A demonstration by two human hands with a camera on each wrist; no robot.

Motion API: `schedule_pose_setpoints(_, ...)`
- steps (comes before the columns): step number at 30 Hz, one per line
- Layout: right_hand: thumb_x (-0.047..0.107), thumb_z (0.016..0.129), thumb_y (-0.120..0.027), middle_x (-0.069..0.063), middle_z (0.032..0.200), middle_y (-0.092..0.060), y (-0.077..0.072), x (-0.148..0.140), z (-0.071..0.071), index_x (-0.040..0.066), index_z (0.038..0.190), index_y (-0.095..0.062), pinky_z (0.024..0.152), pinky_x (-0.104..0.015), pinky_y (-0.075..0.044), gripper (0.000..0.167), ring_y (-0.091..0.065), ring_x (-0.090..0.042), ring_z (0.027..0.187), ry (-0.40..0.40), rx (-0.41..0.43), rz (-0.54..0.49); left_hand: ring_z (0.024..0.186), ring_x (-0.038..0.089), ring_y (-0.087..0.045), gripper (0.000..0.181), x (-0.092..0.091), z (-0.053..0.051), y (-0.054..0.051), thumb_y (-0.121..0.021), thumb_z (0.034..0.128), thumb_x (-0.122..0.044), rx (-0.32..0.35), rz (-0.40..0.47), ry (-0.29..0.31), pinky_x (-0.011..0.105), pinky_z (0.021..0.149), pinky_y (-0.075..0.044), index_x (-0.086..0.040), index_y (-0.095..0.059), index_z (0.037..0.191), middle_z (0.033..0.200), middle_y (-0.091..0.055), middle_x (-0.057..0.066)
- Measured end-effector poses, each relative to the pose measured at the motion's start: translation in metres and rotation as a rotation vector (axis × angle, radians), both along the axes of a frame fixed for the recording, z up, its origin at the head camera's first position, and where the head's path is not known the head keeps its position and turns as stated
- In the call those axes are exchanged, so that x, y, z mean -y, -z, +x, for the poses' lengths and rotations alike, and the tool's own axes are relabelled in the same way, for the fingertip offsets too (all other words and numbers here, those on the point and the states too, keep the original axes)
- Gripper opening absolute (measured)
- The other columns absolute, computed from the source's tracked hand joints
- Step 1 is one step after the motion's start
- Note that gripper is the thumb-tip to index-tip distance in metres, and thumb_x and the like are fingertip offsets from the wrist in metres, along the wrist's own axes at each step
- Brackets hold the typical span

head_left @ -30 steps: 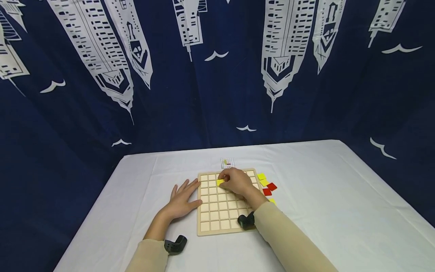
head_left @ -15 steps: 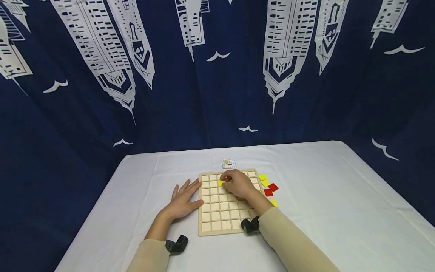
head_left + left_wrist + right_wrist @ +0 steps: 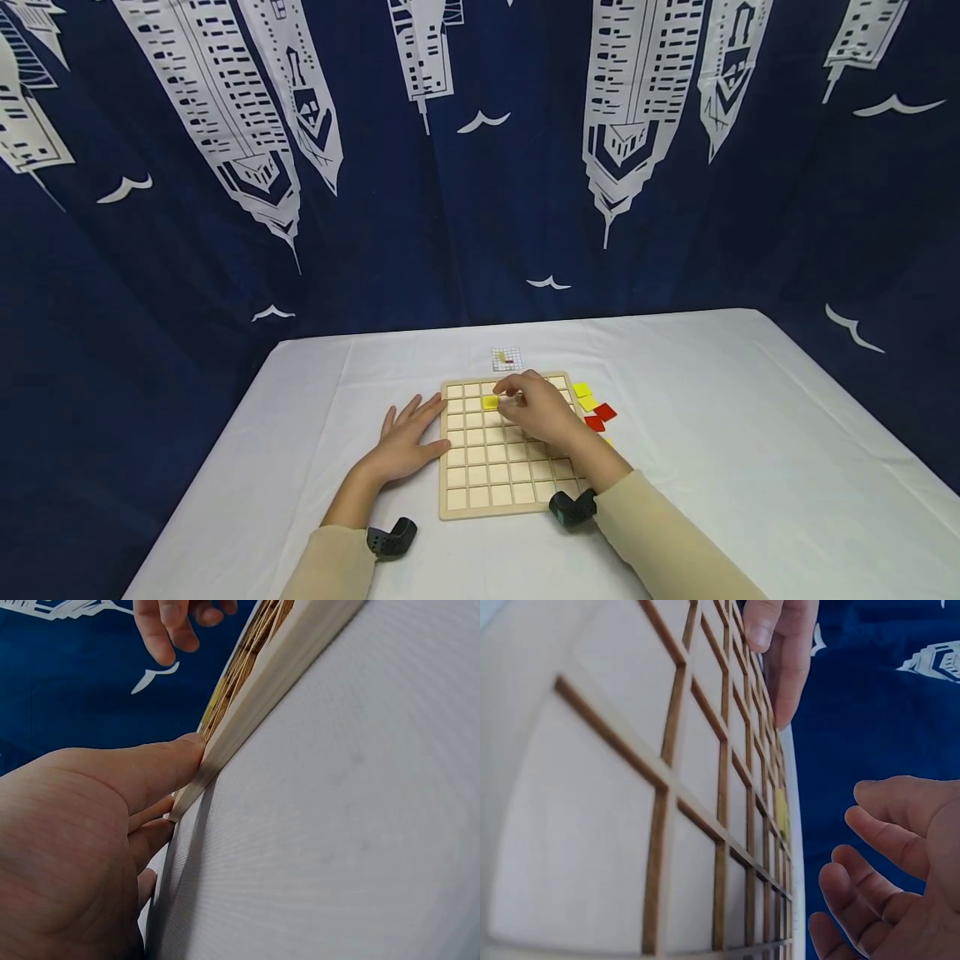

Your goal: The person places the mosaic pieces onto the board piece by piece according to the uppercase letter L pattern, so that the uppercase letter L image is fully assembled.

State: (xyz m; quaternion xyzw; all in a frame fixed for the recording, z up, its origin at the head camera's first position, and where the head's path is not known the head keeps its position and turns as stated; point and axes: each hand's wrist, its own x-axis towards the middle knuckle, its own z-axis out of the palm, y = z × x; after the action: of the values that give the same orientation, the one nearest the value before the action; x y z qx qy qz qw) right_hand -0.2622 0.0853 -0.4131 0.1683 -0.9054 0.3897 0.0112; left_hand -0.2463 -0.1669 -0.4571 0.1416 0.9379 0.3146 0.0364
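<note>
A pale wooden grid board lies on the table. One yellow square tile sits in a cell near its far left, also visible as a yellow tile in the right wrist view. My right hand hovers just right of that tile. In the right wrist view the right hand has loosely bent fingers with nothing between them, apart from the board. My left hand spreads straight fingers along the left rim; its thumb touches the board's edge in the left wrist view.
Beyond the board lies a small printed grid card with coloured squares. To the right are loose yellow tiles and red tiles, one partly hidden by the right arm. A white cloth covers the table; a dark blue curtain hangs behind.
My right hand has let go of the yellow tile and drawn a little to the right, leaving the tile in its cell. The left hand stays at the board's left edge.
</note>
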Motion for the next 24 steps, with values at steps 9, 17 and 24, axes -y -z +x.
schedule_pose_setpoints(9, 0.016, 0.091, -0.071, -0.012, 0.114, -0.063, -0.009, -0.018, 0.006, 0.011, 0.121, -0.067, 0.068, -0.025, -0.044, 0.031, -0.053, -0.016, 0.082, 0.03, -0.084, 0.004, 0.157, 0.033, -0.01, 0.068, 0.002, 0.0, 0.003, -0.067, 0.0932, -0.032, 0.003, -0.009, 0.0, 0.061, 0.123, 0.01, -0.015, -0.041, 0.154, 0.165, -0.03, 0.004)
schedule_pose_setpoints(17, 0.016, 0.093, -0.069, -0.017, 0.117, -0.062, -0.011, -0.048, 0.004, 0.008, 0.125, -0.064, 0.07, -0.028, -0.046, 0.034, -0.057, -0.02, 0.087, 0.127, -0.103, -0.054, 0.157, 0.033, -0.01, 0.068, 0.0, -0.001, 0.002, -0.066, 0.0932, -0.032, 0.002, -0.002, -0.007, 0.06, 0.124, 0.011, -0.015, -0.04, 0.154, 0.165, -0.03, 0.004)
schedule_pose_setpoints(24, 0.016, 0.094, -0.068, -0.016, 0.118, -0.061, -0.004, -0.073, -0.003, 0.009, 0.128, -0.063, 0.073, -0.028, -0.048, 0.035, -0.06, -0.024, 0.094, 0.228, -0.071, -0.045, 0.157, 0.033, -0.01, 0.068, -0.001, -0.001, 0.0, -0.066, 0.0933, -0.032, 0.007, -0.016, -0.008, 0.061, 0.124, 0.01, -0.015, -0.04, 0.154, 0.166, -0.029, 0.004)
